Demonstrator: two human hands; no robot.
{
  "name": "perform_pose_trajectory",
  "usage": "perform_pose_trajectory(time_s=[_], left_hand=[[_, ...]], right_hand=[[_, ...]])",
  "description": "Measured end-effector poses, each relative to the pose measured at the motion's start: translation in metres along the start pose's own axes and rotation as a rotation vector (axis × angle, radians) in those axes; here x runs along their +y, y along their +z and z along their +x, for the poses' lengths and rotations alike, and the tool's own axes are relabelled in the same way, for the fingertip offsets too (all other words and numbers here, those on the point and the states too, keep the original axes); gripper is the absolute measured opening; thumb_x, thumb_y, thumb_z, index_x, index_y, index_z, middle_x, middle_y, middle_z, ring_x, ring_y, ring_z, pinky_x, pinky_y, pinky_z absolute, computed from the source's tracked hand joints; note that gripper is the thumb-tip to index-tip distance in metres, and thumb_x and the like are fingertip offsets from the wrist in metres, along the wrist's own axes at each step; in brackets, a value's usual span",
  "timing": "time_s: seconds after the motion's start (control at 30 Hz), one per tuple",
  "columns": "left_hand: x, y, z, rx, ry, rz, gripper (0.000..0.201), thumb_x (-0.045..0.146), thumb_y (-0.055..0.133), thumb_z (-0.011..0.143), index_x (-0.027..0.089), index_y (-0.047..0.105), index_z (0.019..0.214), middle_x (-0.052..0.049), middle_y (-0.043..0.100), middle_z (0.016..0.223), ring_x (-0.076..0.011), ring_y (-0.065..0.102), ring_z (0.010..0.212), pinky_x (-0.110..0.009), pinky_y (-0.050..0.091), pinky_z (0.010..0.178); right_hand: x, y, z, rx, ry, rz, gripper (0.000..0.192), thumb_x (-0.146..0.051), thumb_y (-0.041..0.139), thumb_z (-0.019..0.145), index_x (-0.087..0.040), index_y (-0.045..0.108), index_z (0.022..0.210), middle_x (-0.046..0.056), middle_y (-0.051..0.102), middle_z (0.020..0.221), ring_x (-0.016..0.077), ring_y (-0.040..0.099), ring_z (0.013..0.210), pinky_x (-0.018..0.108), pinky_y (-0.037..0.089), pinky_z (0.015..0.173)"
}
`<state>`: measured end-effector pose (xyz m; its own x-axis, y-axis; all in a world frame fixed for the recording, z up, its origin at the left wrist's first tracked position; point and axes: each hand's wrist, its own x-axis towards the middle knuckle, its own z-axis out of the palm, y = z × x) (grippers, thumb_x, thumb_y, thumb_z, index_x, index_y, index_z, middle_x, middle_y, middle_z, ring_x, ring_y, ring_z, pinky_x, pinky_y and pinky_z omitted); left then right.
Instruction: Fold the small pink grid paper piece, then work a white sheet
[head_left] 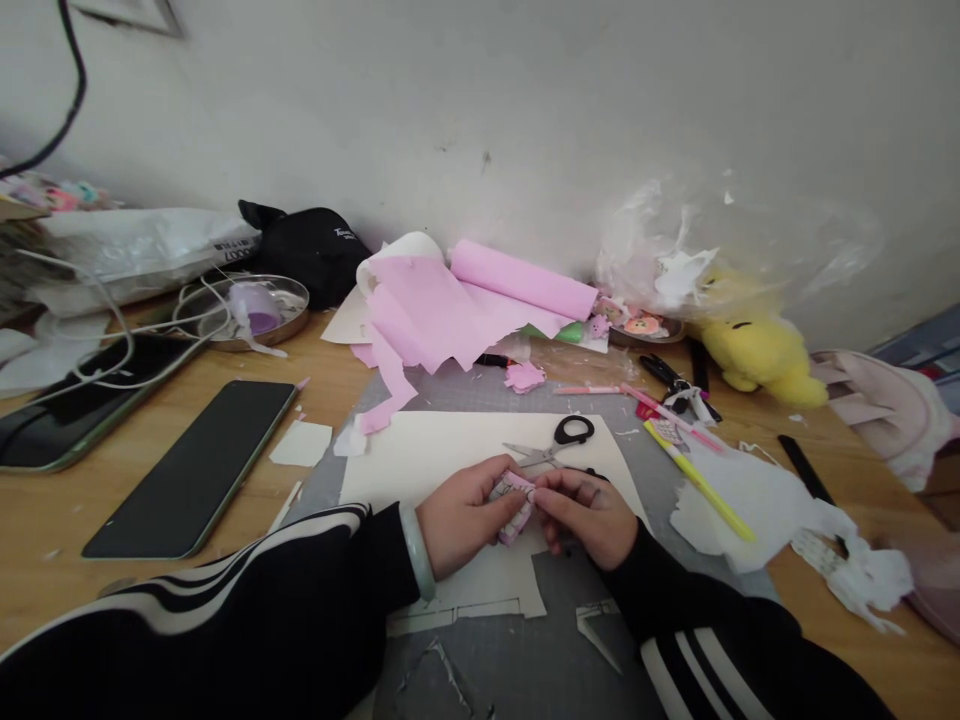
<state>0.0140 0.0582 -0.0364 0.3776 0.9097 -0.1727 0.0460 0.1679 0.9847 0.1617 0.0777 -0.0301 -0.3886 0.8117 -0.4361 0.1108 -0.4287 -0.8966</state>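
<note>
A small pink paper piece (514, 512) with dark drawn lines is held between both hands, over a cream paper sheet (420, 455). My left hand (466, 515) grips its left side, thumb on top. My right hand (589, 515) pinches its right edge between thumb and fingertips; part of the piece is hidden by the fingers. Just beyond the hands, scissors (544, 455) with black handles lie on the sheet, blades apart and pointing left. The sheet rests on a grey cutting mat (480, 690), and its near edge is cut unevenly.
Left are a dark phone (199, 470), a tablet-like device (67, 410) with white cables and a metal bowl (300, 300). Torn pink paper (420, 310) and a pink roll (525, 280) lie behind. A yellow marker (701, 482), tissue scraps (855, 570) and a yellow plush toy (761, 355) are right.
</note>
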Motion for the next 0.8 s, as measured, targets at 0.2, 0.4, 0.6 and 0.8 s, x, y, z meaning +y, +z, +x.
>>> perform_pose_trajectory(time_s=[0.2,0.4,0.6,0.8], left_hand=[[-0.0011,0.0012,0.0005,-0.004,-0.013,-0.078,0.016,0.031,0.043,0.074,0.015,0.044,0.073,0.003,0.044,0.057,-0.0082,0.039,0.048,-0.019,0.031,0.042],[-0.0036,-0.0002,0.001,-0.005,0.0,-0.038,0.017,0.032,0.043,0.075,0.015,0.044,0.074,0.004,0.043,0.057,-0.0078,0.038,0.048,-0.019,0.032,0.043],[-0.0045,-0.0015,0.0003,-0.015,0.006,0.007,0.019,0.033,0.042,0.075,0.014,0.045,0.075,0.003,0.044,0.058,-0.0076,0.038,0.049,-0.018,0.032,0.043],[-0.0038,-0.0011,0.0012,0.0,0.001,0.041,0.017,0.032,0.041,0.075,0.015,0.044,0.074,0.004,0.043,0.058,-0.0079,0.039,0.049,-0.019,0.032,0.044]], right_hand=[[-0.0002,-0.0003,-0.0013,-0.002,-0.009,0.044,0.031,-0.041,0.058,0.057,-0.013,0.049,0.066,-0.007,0.047,0.046,0.0035,0.043,0.035,0.018,0.038,0.034],[-0.0028,0.0008,-0.0022,-0.006,0.015,0.029,0.03,-0.038,0.061,0.054,-0.012,0.048,0.065,-0.007,0.046,0.04,0.0033,0.042,0.032,0.016,0.036,0.033],[-0.0011,0.001,-0.0008,0.006,0.01,0.043,0.031,-0.038,0.061,0.053,-0.012,0.049,0.065,-0.007,0.047,0.041,0.0036,0.042,0.032,0.017,0.036,0.033],[-0.002,0.0004,-0.0016,-0.014,0.007,0.047,0.03,-0.038,0.061,0.054,-0.012,0.049,0.064,-0.007,0.047,0.041,0.0035,0.043,0.033,0.016,0.037,0.033]])
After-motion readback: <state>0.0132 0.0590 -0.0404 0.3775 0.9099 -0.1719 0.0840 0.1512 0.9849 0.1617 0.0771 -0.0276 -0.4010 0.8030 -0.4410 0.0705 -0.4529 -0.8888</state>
